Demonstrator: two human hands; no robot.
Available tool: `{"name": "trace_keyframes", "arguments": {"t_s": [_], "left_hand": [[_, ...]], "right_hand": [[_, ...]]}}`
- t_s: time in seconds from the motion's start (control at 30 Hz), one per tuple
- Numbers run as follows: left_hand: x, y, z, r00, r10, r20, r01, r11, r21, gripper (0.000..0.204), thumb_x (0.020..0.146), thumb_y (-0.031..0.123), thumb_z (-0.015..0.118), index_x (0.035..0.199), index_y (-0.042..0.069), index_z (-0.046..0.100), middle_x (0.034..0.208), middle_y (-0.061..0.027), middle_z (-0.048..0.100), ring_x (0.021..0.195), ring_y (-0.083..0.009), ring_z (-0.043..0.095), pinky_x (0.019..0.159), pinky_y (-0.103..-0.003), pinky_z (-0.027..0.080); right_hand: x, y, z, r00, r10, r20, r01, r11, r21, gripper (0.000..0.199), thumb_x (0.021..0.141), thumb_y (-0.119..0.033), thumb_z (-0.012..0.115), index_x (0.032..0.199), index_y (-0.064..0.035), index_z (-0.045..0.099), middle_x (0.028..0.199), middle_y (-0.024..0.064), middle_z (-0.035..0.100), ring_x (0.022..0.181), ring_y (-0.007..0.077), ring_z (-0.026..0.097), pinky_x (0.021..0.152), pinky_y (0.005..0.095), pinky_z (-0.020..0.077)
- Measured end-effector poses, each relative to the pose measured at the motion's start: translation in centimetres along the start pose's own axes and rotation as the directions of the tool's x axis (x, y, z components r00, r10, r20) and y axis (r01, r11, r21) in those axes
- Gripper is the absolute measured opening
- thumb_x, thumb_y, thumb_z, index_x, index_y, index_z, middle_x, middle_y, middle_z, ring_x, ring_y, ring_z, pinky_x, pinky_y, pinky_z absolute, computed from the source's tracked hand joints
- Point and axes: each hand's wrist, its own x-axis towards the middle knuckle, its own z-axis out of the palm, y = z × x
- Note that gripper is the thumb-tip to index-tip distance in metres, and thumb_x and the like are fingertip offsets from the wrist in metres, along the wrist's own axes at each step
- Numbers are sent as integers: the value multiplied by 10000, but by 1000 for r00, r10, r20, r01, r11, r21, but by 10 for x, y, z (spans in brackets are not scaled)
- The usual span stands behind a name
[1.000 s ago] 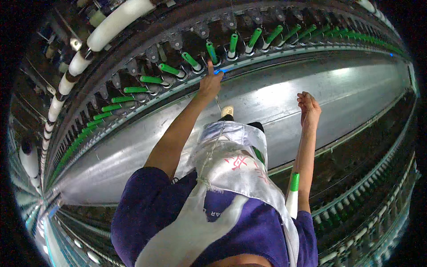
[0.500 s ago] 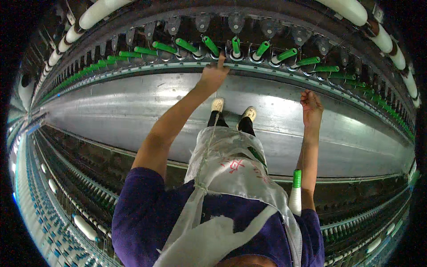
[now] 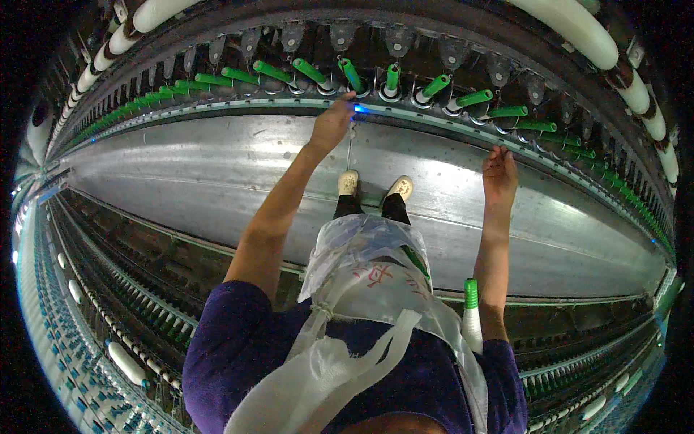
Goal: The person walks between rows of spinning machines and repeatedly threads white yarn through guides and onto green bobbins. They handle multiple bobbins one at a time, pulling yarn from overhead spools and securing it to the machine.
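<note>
My left hand [image 3: 334,124] is at the front rail of the spinning frame, a finger stretched to the base of a green bobbin [image 3: 352,75]. Nothing shows in its grasp; some of its fingers are hidden. A small blue light [image 3: 360,109] glows on the rail beside the fingertips. My right hand [image 3: 500,176] is raised over the metal floor, palm up, with fingers curled in. Whatever it may pinch is too fine to make out. By my right elbow, a green-topped bobbin of white yarn [image 3: 472,329] stands against the apron [image 3: 376,278].
A row of green bobbins [image 3: 434,87] on spindles curves across the far side, with dark hanger plates [image 3: 397,45] above. Thick white rollers [image 3: 578,29] run overhead. My shoes [image 3: 348,182] stand on the metal floor [image 3: 238,163]. Another machine [image 3: 123,278] lies behind me.
My left hand has drawn back slightly from beside the bobbin to the rail, and the blue light now shows there. My right hand has shifted slightly, its fingers still curled.
</note>
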Motion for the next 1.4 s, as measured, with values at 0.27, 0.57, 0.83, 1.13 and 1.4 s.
{"name": "trace_keyframes", "arguments": {"t_s": [0.27,0.57,0.83,1.13,1.4], "left_hand": [[26,5,64,532,-696,-482,449,714,-537,10,759,-51,603,752,-51,595,799,-110,634,715,-155,581,622,-260,453],[45,71,8,508,-831,228,-21,-277,-961,127,827,150,607,828,24,605,589,8,445,473,-110,313,443,-220,260],[31,106,-31,985,-161,-68,127,928,-350,122,775,161,686,819,59,635,612,14,551,485,-59,431,453,-193,343],[22,20,53,648,-704,292,103,-299,-949,263,819,174,599,1071,120,546,696,-35,574,524,-100,470,463,-247,408],[3,17,41,871,-391,298,390,178,-904,676,860,100,409,1399,394,125,705,-107,607,450,-122,496,442,-255,444]], "right_hand": [[29,51,-15,931,-100,-351,62,991,-117,214,882,-239,521,915,-36,582,955,96,603,831,202,580,686,303,468],[-17,29,141,896,-398,194,404,556,-726,215,884,-218,549,948,-27,624,820,45,626,692,102,543,634,223,438],[-48,84,177,819,-74,569,556,-145,-819,137,862,-99,563,939,-13,636,771,58,619,697,107,580,638,225,463],[-90,55,216,765,-205,610,600,-116,-792,139,859,-8,531,964,5,620,779,71,604,701,111,581,625,203,452],[-54,101,217,761,-10,649,629,-231,-742,131,835,-53,580,955,-32,629,731,68,609,661,133,583,584,229,435]]}}
